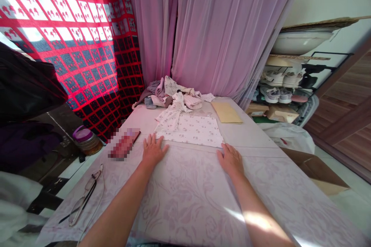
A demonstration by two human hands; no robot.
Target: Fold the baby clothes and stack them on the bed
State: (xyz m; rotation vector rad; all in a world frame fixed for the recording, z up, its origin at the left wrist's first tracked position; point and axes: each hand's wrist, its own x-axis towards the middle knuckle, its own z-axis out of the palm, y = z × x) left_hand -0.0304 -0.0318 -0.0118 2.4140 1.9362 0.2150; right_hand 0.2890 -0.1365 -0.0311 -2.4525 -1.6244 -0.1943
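A white garment with a small print (193, 129) lies spread flat on the covered table (185, 185), its upper left part loosely bunched. At its near left corner rests my left hand (152, 149), palm down with fingers spread. My right hand (232, 157) lies at the near right corner, its fingertips touching the edge and the thumb apart. Neither hand grips anything. Behind the garment is a heap of crumpled clothes (158, 92) in pink, grey and mauve.
A folded yellow cloth or paper (227, 112) lies back right. Left on the table are a blurred-out red object (124, 145) and eyeglasses (84, 198) beside a thin cord. Shoes (275, 94) fill a rack at right, above a cardboard box (315, 170). A purple-lidded jar (86, 140) stands left.
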